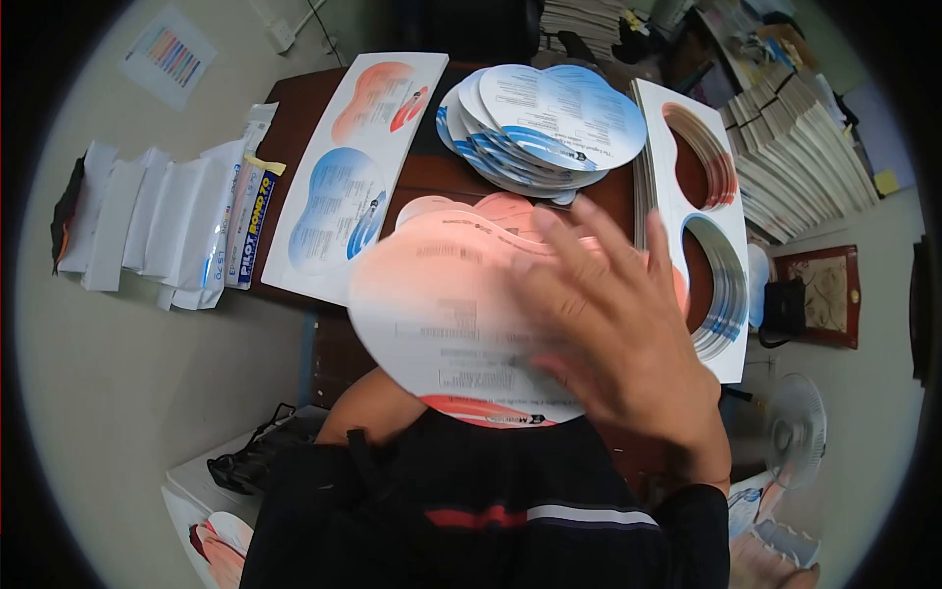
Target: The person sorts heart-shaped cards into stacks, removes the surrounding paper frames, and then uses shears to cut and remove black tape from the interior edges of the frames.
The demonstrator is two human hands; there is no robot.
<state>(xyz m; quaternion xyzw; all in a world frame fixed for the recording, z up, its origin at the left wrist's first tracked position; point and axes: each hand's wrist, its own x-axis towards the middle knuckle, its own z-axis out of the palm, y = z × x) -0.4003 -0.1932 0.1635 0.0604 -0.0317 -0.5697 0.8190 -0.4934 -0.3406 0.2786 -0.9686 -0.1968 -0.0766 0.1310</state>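
A pink and white rounded card [442, 314] lies tilted close to my body, above the dark table's front edge. Over its right side is my right hand [613, 314], fingers spread and slightly blurred; whether it touches the card I cannot tell. My left hand is hidden beneath the card, with only the forearm showing below it. More pink cards [505, 208] show just behind. Farther back stands a pile of blue and white cards [564, 113]. On the left lies a printed sheet [339, 182] with one pink and one blue shape.
At the right of the table [417, 177] stands a stack of white sheets [677, 95] with cut-out holes. Paper bundles [795, 147] are piled behind it. A fan [793, 432] is at the lower right, and folded papers [147, 221] are at the left.
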